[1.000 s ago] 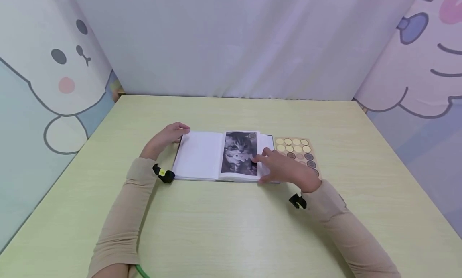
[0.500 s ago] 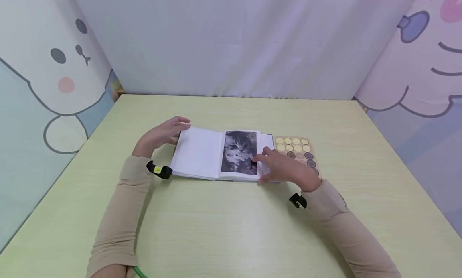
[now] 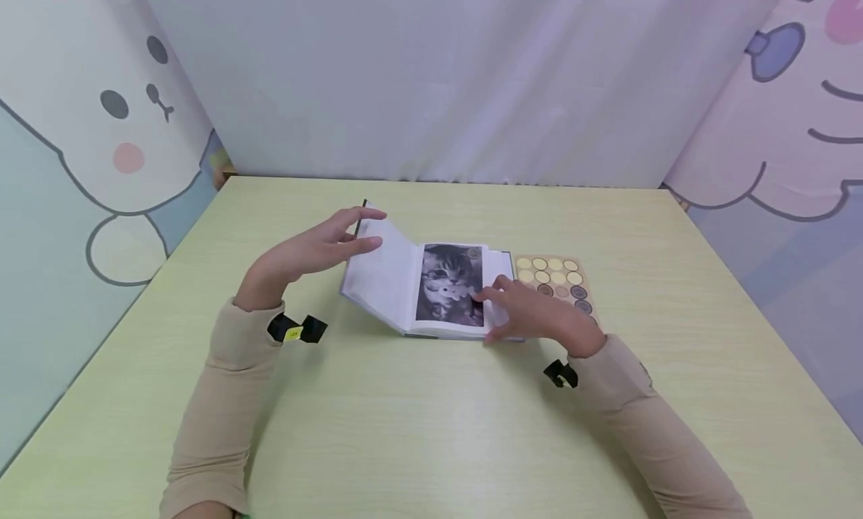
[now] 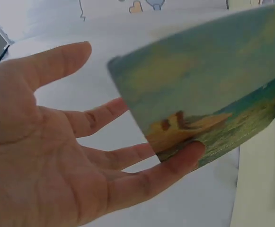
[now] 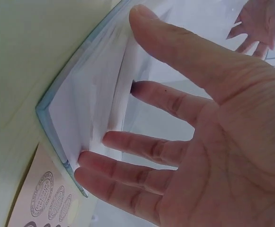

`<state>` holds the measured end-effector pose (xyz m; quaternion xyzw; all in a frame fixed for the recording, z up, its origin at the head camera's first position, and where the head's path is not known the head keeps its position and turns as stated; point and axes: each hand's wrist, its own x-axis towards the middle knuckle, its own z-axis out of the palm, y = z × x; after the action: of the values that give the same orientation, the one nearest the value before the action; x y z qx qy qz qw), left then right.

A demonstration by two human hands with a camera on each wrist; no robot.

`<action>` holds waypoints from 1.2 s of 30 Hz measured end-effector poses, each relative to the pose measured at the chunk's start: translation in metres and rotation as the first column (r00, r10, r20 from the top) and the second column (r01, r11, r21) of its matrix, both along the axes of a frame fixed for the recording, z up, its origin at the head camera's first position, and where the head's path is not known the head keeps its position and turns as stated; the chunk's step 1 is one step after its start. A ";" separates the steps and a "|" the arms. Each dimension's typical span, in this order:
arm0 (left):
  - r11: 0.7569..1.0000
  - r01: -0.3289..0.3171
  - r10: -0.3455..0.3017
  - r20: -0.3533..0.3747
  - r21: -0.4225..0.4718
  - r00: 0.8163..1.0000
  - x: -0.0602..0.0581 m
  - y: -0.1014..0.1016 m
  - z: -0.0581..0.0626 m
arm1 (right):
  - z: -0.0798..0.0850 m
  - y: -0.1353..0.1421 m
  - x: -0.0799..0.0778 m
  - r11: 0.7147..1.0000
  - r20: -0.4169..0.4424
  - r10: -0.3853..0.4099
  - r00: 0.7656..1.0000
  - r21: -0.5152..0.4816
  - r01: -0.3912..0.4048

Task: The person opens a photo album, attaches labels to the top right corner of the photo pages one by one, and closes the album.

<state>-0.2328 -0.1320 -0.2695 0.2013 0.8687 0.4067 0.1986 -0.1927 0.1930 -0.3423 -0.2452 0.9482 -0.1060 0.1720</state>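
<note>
A hardcover book (image 3: 438, 330) lies spread on the table, a grey kitten picture (image 3: 445, 283) showing on its right side. Its left cover (image 3: 380, 272) tilts upward, white inside; the left wrist view shows a painted landscape on the cover's outside (image 4: 175, 94). At that raised edge is my left hand (image 3: 317, 243), fingers mostly straight, one finger crossing the painted side and others passing behind it, thumb apart. My right hand (image 3: 533, 313) rests on the book's right side; in the right wrist view its extended fingertips (image 5: 87, 158) touch the page edges and back cover.
Right of the book, partly behind my right hand, lies a tan sheet (image 3: 554, 268) with rows of cream and dark round seals. A pale wood-grain table (image 3: 431, 429) spreads around. White curtain (image 3: 431, 77) hangs behind, with cartoon-printed cloths at both sides.
My left hand has risen and moved right, lifting the left cover from nearly flat to a steep tilt. The right hand has stayed in place on the book.
</note>
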 end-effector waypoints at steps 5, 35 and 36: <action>0.993 0.100 -0.091 -0.122 0.066 0.988 0.017 0.021 0.004 | 0.004 0.008 -0.003 1.000 0.068 0.003 0.998 -0.027 -0.001; 0.765 0.489 -0.596 -0.173 -0.419 0.784 0.037 0.100 -0.062 | 0.020 0.049 -0.019 0.999 0.223 -0.040 0.974 -0.013 0.044; 0.760 0.473 -0.602 -0.210 -0.446 0.770 0.038 0.101 -0.064 | 0.019 0.048 -0.020 0.999 0.226 -0.039 0.973 -0.018 0.044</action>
<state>-0.1951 -0.0313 -0.3330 0.4721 0.8528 0.1195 0.1889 -0.2126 0.2412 -0.3235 -0.2138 0.9262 -0.1475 0.2734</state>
